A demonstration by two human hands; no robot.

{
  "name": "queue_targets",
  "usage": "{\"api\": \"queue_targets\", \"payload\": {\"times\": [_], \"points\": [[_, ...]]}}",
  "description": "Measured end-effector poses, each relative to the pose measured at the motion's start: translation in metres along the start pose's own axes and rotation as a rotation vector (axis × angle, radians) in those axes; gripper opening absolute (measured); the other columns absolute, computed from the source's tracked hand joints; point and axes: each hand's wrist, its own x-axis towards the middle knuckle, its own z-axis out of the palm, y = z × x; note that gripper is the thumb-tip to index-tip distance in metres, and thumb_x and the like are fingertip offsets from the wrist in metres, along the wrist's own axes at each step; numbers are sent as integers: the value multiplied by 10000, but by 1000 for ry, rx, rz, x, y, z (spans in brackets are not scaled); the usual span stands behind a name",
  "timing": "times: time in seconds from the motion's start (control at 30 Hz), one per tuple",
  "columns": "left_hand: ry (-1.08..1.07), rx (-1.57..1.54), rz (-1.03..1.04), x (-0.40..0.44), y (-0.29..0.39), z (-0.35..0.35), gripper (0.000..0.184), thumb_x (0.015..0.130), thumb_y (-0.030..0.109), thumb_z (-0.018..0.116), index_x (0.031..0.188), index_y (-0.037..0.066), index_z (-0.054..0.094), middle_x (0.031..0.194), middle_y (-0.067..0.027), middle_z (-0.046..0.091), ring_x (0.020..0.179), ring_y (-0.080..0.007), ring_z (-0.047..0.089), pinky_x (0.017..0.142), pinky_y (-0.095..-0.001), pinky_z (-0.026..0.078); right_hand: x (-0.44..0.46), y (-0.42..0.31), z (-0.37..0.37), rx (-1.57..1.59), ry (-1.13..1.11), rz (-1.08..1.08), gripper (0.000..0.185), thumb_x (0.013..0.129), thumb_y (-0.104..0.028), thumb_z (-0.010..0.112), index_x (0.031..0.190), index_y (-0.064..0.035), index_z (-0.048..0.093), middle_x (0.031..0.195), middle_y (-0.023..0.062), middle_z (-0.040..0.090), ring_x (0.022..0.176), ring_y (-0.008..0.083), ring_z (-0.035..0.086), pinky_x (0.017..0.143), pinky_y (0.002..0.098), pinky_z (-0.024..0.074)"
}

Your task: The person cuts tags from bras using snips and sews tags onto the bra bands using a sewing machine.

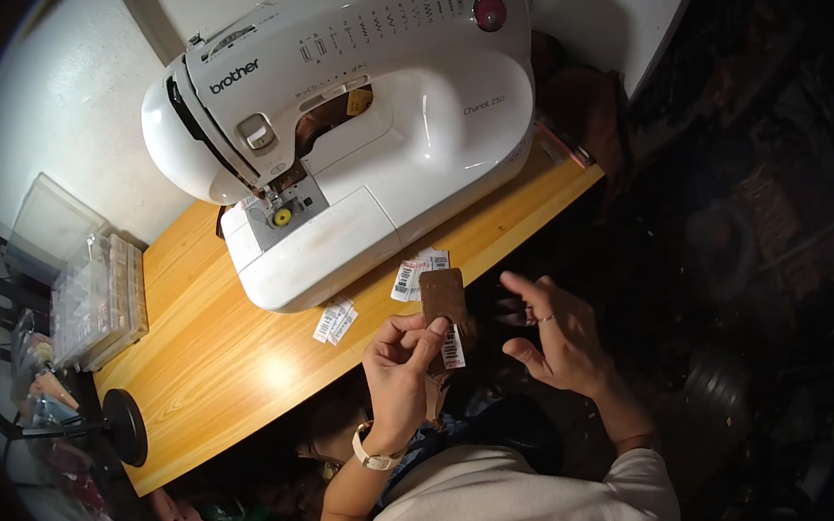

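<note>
A flat brown rectangular piece (442,295) is pinched between the thumb and fingers of my left hand (398,368), just past the table's front edge. Under my left thumb a white barcode label (453,348) shows beside the brown piece. To the right, my right hand (559,338) is raised with thumb and index finger apart and holds nothing. Behind the brown piece, several barcode labels (409,281) lie on the wooden table (201,375). More labels (335,321) lie on the table to the left of them.
A white sewing machine (445,121) stands across the back of the table. At the left are a clear compartment box (97,300) and a round black base (125,427). A red and dark strip (565,143) lies at the table's right end.
</note>
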Motion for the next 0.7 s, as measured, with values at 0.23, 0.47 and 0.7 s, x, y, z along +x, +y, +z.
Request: {"api": "queue_targets", "payload": {"times": [0.23,0.47,0.7], "points": [[-12,-60,-38,-3,0,2,104,864,46,626,922,4,551,788,-49,659,667,-50,595,592,-196,502,-4,-4,23,16,5,-104,297,843,-195,633,1088,-62,531,776,64,602,571,212,561,511,307,456],[-3,-72,-87,-4,0,5,104,864,47,624,929,5,555,793,-47,661,667,-50,597,582,-199,506,-3,-3,23,-20,66,-122,228,834,-164,640,1019,-62,552,728,51,597,555,208,562,496,294,437],[-101,104,133,-6,-4,3,104,833,-4,645,919,-22,590,918,-65,643,771,-89,607,660,-215,511,-1,-13,22,809,-28,471,250,805,-123,703,999,-22,582,688,-23,543,571,27,444,509,178,330]]}}
